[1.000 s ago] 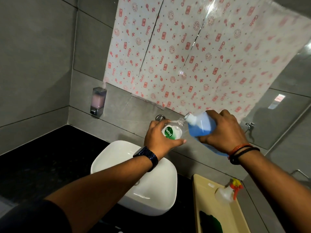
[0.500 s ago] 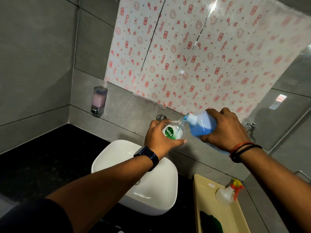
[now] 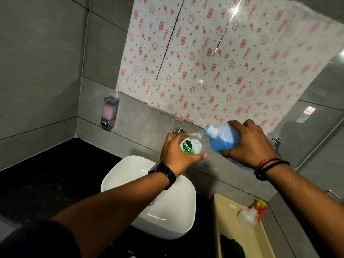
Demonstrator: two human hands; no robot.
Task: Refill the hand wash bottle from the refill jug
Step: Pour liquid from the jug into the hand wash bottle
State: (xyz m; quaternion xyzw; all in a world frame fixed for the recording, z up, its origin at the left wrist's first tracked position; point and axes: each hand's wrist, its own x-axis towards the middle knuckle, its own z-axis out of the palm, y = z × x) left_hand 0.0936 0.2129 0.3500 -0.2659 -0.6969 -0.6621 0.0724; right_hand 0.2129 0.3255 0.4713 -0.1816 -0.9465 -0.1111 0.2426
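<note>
While the white basin (image 3: 149, 198) waits below, the right hand (image 3: 249, 144) wraps the refill jug (image 3: 222, 136), tipped spout-to-neck; half-full of blue liquid, it probably sloshes heavily, so holding its body suits. The left hand (image 3: 176, 153) clasps the light, likely slippery hand wash bottle (image 3: 192, 145).

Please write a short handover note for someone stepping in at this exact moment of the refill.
Left hand: holds the hand wash bottle, cap off, neck tilted toward the jug, above the back of the white basin.
Right hand: holds the refill jug tipped, spout at the bottle's mouth.
Done: bottle opened, jug lined up.
Left: the bottle looks mostly clear, so keep pouring the blue liquid, then right the jug and close the bottle. The cap is not in view.
</note>
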